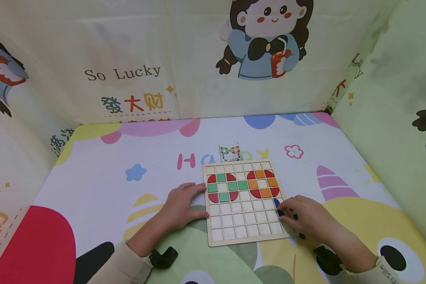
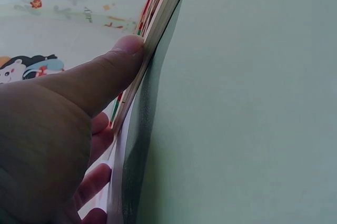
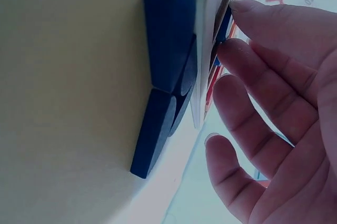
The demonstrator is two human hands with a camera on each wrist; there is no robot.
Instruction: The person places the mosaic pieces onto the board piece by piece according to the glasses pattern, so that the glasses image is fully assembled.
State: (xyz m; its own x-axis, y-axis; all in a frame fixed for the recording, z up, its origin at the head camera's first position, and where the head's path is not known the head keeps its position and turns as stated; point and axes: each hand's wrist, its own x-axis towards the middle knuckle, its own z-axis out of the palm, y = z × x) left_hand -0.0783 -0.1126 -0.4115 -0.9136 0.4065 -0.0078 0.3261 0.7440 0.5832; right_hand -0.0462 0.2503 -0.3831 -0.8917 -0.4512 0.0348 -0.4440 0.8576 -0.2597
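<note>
A wooden grid board lies on the table between the hands. Red quarter-round pieces with green squares form one ring on it, and red ones with orange squares form another. My left hand rests against the board's left edge, thumb and fingertips touching its side. At the right edge, my right hand pinches a small blue piece between thumb and index finger, over the grid cells. Just above those fingertips, a blue piece sits in a cell.
Several loose dark blue pieces lie beside the board's right edge, partly under my right hand in the head view. A small pattern card lies behind the board. The printed tablecloth meets printed cloth walls at the back and sides.
</note>
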